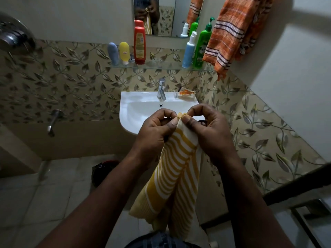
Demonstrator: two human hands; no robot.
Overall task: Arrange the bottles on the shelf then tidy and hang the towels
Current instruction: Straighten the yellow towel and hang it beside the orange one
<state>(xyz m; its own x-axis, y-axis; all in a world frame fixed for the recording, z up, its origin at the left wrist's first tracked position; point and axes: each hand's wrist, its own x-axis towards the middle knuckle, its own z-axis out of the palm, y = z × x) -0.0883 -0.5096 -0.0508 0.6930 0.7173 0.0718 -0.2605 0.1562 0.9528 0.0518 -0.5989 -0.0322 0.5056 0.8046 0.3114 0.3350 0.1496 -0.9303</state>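
A yellow towel with white stripes (175, 174) hangs down in front of me, over the sink's front edge. My left hand (155, 130) and my right hand (208, 129) both pinch its top edge, fingertips almost touching. On the glass shelf (161, 66) stand a grey-blue tube (113, 53), a yellow tube (124, 52) and a red bottle (139, 45) at the left. A blue pump bottle (189, 51) and a green pump bottle (202, 47) stand at the shelf's right end. An orange striped towel (231, 33) hangs on the wall at the upper right, overlapping that end.
A white sink (136, 108) with a chrome tap (161, 89) is just below my hands; a clear soap dish (185, 93) sits on its right rim. A mirror (164, 17) hangs above the shelf. A wall spout (52, 122) sticks out at the left, a dark bin (102, 171) on the floor.
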